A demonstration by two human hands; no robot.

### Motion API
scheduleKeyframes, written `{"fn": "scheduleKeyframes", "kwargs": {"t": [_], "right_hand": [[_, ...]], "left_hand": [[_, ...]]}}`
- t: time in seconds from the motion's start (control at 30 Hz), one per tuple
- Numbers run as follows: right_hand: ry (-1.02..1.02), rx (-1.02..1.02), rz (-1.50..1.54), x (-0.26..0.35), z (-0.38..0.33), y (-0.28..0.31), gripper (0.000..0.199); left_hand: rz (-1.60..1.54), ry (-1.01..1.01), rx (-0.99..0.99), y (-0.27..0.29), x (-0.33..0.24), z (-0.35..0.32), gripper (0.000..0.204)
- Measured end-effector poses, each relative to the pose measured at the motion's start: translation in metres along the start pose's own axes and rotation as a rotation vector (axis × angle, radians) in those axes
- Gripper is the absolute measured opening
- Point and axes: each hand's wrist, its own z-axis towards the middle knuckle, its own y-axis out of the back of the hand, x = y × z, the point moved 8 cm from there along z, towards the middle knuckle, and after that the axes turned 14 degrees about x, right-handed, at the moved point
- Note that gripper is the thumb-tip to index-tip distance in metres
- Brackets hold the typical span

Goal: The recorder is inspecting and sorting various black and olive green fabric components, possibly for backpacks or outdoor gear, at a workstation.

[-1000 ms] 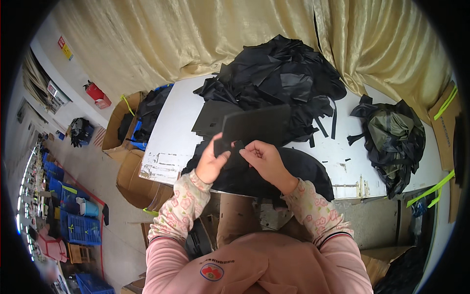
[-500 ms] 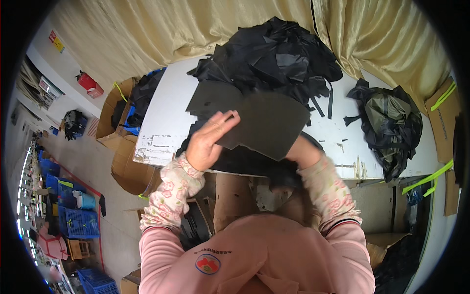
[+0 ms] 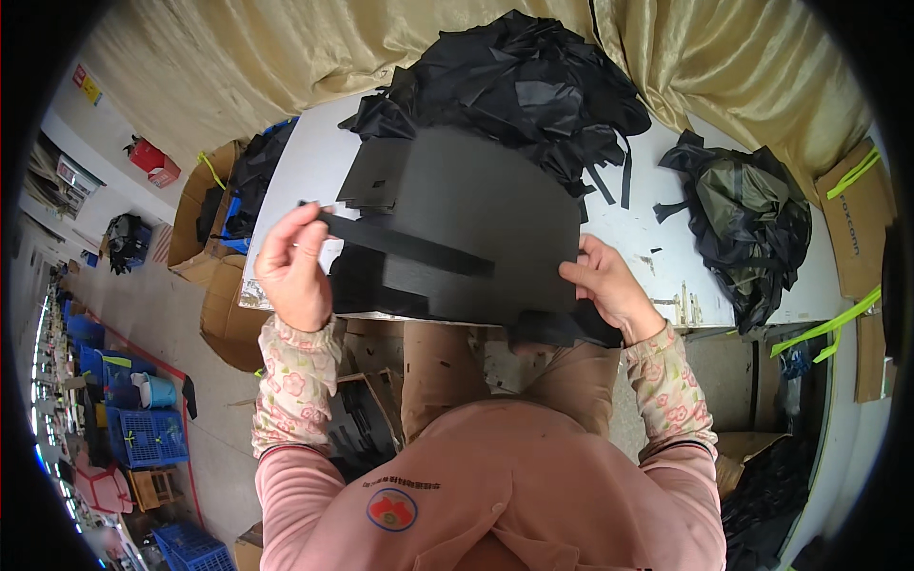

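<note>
I hold a large flat black sheet (image 3: 486, 209) up in front of me over the near edge of the white table (image 3: 305, 181). My right hand (image 3: 609, 285) grips the sheet's lower right edge. My left hand (image 3: 295, 262) pinches the end of a narrow black strip (image 3: 409, 247) that lies across the sheet's face. More black flat pieces (image 3: 376, 176) sit behind the sheet on the table.
A big heap of black scraps (image 3: 524, 76) fills the table's far side, and a dark bag (image 3: 747, 214) lies at the right. Cardboard boxes (image 3: 214, 190) stand left of the table, another with black pieces (image 3: 357, 428) by my knee. Blue crates (image 3: 143, 433) line the floor.
The sheet has come closer and now fills more of the view. My left hand shifted from flat against the sheet to pinching the strip. My right hand moved from behind the sheet to its right edge.
</note>
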Motion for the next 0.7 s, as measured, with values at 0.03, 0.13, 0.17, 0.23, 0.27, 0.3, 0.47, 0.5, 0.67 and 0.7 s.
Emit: {"fn": "scheduleKeyframes", "kwargs": {"t": [0.03, 0.13, 0.17, 0.23, 0.27, 0.3, 0.47, 0.5, 0.67, 0.7], "right_hand": [[-0.06, -0.048, -0.041, -0.015, -0.006, 0.012, 0.028], [-0.171, -0.165, -0.141, -0.047, -0.029, 0.05, 0.025], [-0.223, -0.216, -0.203, -0.054, -0.038, 0.06, 0.024], [-0.232, -0.272, -0.215, -0.056, -0.053, 0.072, 0.025], [-0.259, -0.316, -0.252, -0.06, -0.062, 0.082, 0.027], [-0.286, -0.359, -0.288, -0.064, -0.07, 0.094, 0.028], [-0.307, -0.32, -0.276, -0.074, -0.081, 0.105, 0.031], [-0.307, -0.317, -0.245, -0.074, -0.079, 0.103, 0.031], [-0.288, -0.337, -0.068, -0.072, -0.085, 0.097, 0.029], [-0.261, -0.326, -0.004, -0.063, -0.081, 0.087, 0.028]], "left_hand": [[0.063, -0.019, -0.057, 0.019, 0.002, -0.002, 0.023], [0.006, 0.106, -0.194, 0.053, 0.019, -0.01, 0.023], [-0.007, 0.139, -0.247, 0.072, 0.026, -0.016, 0.022], [-0.04, 0.142, -0.297, 0.112, 0.043, -0.03, 0.021], [-0.021, 0.166, -0.342, 0.131, 0.053, -0.038, 0.021], [-0.001, 0.19, -0.388, 0.151, 0.064, -0.047, 0.021], [0.363, 0.564, -0.433, 0.186, 0.113, -0.083, 0.03], [0.642, 0.465, -0.349, 0.195, 0.115, -0.086, 0.033], [-0.108, 0.832, 0.407, -0.013, 0.119, -0.104, 0.036], [-0.325, 0.852, 0.551, -0.051, 0.116, -0.127, 0.037]]}}
